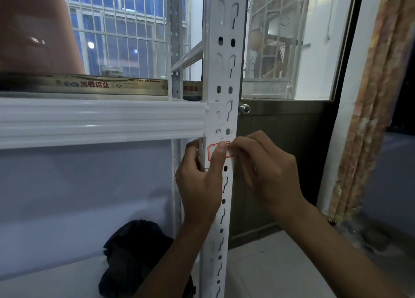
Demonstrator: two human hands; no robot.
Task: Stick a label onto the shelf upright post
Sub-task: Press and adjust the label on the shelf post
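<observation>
A white perforated upright post [224,73] of a metal shelf runs down the middle of the view. A small white label with a red border [211,152] lies on the post just below the shelf beam. My left hand [202,181] wraps around the post from the left, its thumb pressing on the label's middle. My right hand [265,163] comes from the right, and its fingertips pinch the label's right edge at the post's corner. Part of the label is hidden under my thumb.
A white ribbed shelf beam [101,120] joins the post from the left. A dark cloth bundle [134,253] lies on the lower shelf. Behind stand a window with bars [125,33], a door with a round knob [244,108] and a curtain [372,118] at right.
</observation>
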